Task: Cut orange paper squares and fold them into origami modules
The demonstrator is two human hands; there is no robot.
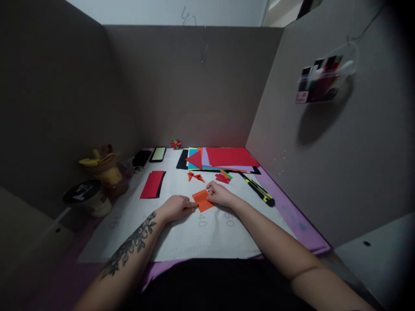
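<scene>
A small square of orange paper (202,199) lies on the white mat in front of me, with a crease near its top edge. My left hand (179,208) is at its lower left side, fingers curled together, and a fingertip presses the paper's corner. On the right edge, my right hand (221,194) has its fingers folded in and pinches the paper. Just beyond are folded orange paper pieces (196,177) and several red, orange and green strips (223,176).
Coloured sheets (231,157) are stacked at the back, near a red-and-green paper star (176,144). Red cards (152,185) and a phone (158,154) lie left. A yellow-black cutter (259,190) lies right. A lidded tub (87,196) stands far left. Grey panels (194,86) enclose the table.
</scene>
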